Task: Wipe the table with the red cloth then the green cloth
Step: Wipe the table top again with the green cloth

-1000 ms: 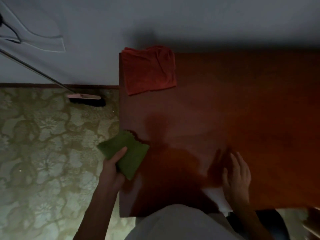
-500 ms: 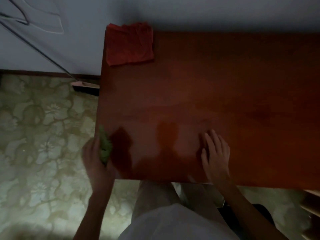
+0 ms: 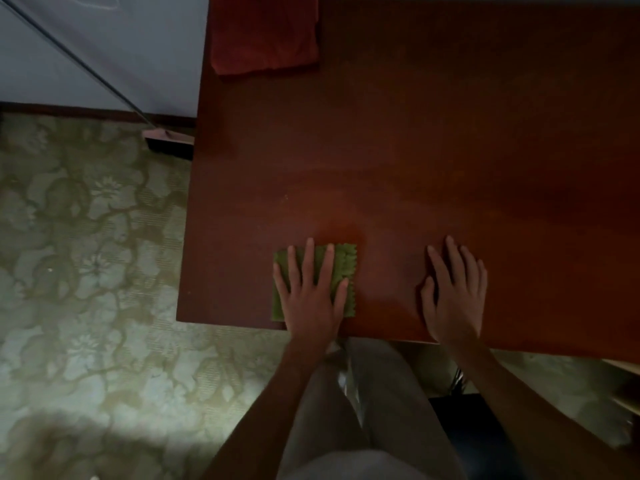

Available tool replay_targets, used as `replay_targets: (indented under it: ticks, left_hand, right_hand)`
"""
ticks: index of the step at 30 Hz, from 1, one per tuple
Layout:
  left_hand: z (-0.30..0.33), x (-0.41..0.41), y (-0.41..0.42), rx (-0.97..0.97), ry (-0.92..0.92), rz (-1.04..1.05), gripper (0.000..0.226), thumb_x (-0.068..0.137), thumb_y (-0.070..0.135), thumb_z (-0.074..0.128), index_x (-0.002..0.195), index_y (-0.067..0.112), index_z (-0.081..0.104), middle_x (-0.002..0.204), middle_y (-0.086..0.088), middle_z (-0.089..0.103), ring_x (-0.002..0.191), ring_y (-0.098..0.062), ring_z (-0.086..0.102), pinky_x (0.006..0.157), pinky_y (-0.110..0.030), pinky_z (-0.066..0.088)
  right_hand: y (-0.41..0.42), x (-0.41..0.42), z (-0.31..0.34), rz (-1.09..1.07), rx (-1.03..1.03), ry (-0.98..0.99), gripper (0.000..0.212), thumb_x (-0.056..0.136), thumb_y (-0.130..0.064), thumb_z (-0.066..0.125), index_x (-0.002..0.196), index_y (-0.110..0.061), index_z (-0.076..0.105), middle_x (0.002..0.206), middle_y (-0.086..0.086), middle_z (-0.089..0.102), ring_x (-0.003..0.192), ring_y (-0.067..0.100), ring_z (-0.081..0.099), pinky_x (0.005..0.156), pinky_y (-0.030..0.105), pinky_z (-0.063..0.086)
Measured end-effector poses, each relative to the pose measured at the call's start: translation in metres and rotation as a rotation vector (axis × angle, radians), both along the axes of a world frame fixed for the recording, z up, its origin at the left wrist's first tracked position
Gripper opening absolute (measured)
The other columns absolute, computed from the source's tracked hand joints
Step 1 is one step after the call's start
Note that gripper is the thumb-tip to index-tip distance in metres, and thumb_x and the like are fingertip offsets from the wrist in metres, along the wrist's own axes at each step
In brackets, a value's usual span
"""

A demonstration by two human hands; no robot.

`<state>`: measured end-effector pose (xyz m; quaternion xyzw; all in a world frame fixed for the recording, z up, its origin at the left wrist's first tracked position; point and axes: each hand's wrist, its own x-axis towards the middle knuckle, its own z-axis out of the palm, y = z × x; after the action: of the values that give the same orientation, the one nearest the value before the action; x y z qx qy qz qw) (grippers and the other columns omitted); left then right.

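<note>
The green cloth [image 3: 341,268] lies flat on the reddish wooden table [image 3: 433,140] near its front left edge. My left hand [image 3: 311,289] presses down on it with fingers spread, covering most of it. My right hand [image 3: 453,292] rests flat on the bare tabletop to the right, fingers apart, holding nothing. The red cloth [image 3: 265,32] lies folded at the table's far left corner, away from both hands.
A broom [image 3: 166,142] leans against the white wall at the left, its head on the patterned floor [image 3: 86,254] beside the table's left edge. My legs show below the front edge. A pale shelf edge [image 3: 623,372] sits at the lower right.
My left hand brought the green cloth from off the table's left edge onto the tabletop and now presses it flat. The right hand stays flat on the table.
</note>
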<state>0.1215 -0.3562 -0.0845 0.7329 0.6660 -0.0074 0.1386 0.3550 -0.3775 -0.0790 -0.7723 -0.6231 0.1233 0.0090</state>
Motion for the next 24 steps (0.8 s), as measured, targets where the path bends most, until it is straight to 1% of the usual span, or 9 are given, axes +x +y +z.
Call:
replay_targets:
  ticks: [4, 8, 10, 12, 14, 17, 19, 21, 24]
  left_hand:
    - [-0.008, -0.019, 0.006, 0.083, 0.006, -0.336, 0.065, 0.098, 0.059, 0.035, 0.153, 0.024, 0.03, 0.162, -0.007, 0.02, 0.149, -0.034, 0.014, 0.116, -0.063, 0.014]
    - [-0.005, -0.001, 0.024, 0.071, -0.08, -0.433, 0.067, 0.095, 0.066, 0.037, 0.151, 0.029, 0.035, 0.162, -0.006, 0.02, 0.15, -0.037, 0.009, 0.117, -0.063, 0.007]
    - [-0.005, -0.018, 0.04, 0.08, -0.022, -0.365, 0.06, 0.097, 0.062, 0.035, 0.151, 0.037, 0.033, 0.162, -0.005, 0.02, 0.148, -0.043, 0.01, 0.114, -0.067, 0.008]
    - [-0.009, -0.059, 0.051, 0.06, 0.082, -0.184, 0.055, 0.098, 0.06, 0.03, 0.151, 0.045, 0.024, 0.164, -0.001, 0.014, 0.147, -0.047, 0.008, 0.113, -0.07, 0.003]
    - [-0.009, -0.117, 0.051, 0.036, 0.127, 0.01, 0.053, 0.099, 0.057, 0.025, 0.151, 0.048, 0.016, 0.164, 0.001, 0.01, 0.146, -0.048, 0.006, 0.113, -0.07, 0.005]
    - [-0.004, -0.182, 0.026, -0.007, -0.016, 0.349, 0.053, 0.101, 0.05, 0.019, 0.153, 0.04, 0.021, 0.163, -0.004, 0.017, 0.144, -0.046, 0.016, 0.111, -0.067, 0.022]
    - [-0.005, -0.179, 0.008, 0.011, -0.033, 0.477, 0.053, 0.102, 0.046, 0.02, 0.154, 0.033, 0.025, 0.162, -0.008, 0.02, 0.145, -0.043, 0.019, 0.11, -0.064, 0.024]
    - [-0.007, -0.148, -0.001, 0.042, 0.04, 0.461, 0.054, 0.103, 0.046, 0.026, 0.154, 0.029, 0.028, 0.162, -0.012, 0.02, 0.147, -0.041, 0.018, 0.112, -0.064, 0.021]
    - [-0.009, -0.072, -0.013, 0.067, 0.028, 0.155, 0.062, 0.098, 0.053, 0.032, 0.154, 0.026, 0.025, 0.161, -0.016, 0.018, 0.147, -0.041, 0.015, 0.114, -0.066, 0.011]
  right_hand:
    - [-0.001, -0.002, -0.001, -0.006, 0.056, -0.001, 0.051, 0.097, -0.035, 0.03, 0.145, -0.021, 0.04, 0.158, 0.006, 0.027, 0.145, 0.028, 0.023, 0.119, 0.05, 0.015]
    - [-0.002, -0.002, -0.003, -0.009, 0.13, 0.009, 0.051, 0.096, -0.033, 0.032, 0.143, -0.019, 0.044, 0.157, 0.006, 0.03, 0.144, 0.029, 0.025, 0.12, 0.048, 0.014]
    - [-0.002, -0.003, -0.004, -0.002, 0.166, 0.022, 0.05, 0.095, -0.031, 0.034, 0.143, -0.018, 0.045, 0.157, 0.006, 0.03, 0.144, 0.029, 0.025, 0.12, 0.045, 0.012]
    - [-0.002, -0.002, -0.005, -0.004, 0.18, 0.028, 0.05, 0.095, -0.029, 0.035, 0.143, -0.018, 0.044, 0.157, 0.005, 0.03, 0.144, 0.029, 0.025, 0.12, 0.045, 0.011]
    - [-0.003, -0.003, -0.006, -0.006, 0.198, 0.028, 0.05, 0.095, -0.028, 0.037, 0.142, -0.018, 0.045, 0.156, 0.006, 0.031, 0.143, 0.03, 0.026, 0.12, 0.046, 0.012]
    - [-0.002, -0.004, -0.006, -0.012, 0.197, 0.03, 0.05, 0.094, -0.028, 0.037, 0.142, -0.018, 0.045, 0.156, 0.006, 0.032, 0.143, 0.03, 0.026, 0.12, 0.046, 0.011]
    - [-0.002, -0.004, -0.005, -0.014, 0.2, 0.029, 0.05, 0.094, -0.027, 0.037, 0.142, -0.018, 0.045, 0.156, 0.006, 0.031, 0.144, 0.03, 0.026, 0.12, 0.044, 0.009]
    - [-0.002, -0.005, -0.004, -0.015, 0.205, 0.028, 0.049, 0.094, -0.027, 0.038, 0.142, -0.018, 0.045, 0.156, 0.007, 0.032, 0.143, 0.03, 0.026, 0.12, 0.042, 0.009]
    - [-0.002, -0.003, -0.004, -0.01, 0.204, 0.032, 0.049, 0.094, -0.026, 0.038, 0.141, -0.018, 0.046, 0.155, 0.006, 0.033, 0.143, 0.029, 0.027, 0.12, 0.043, 0.01]
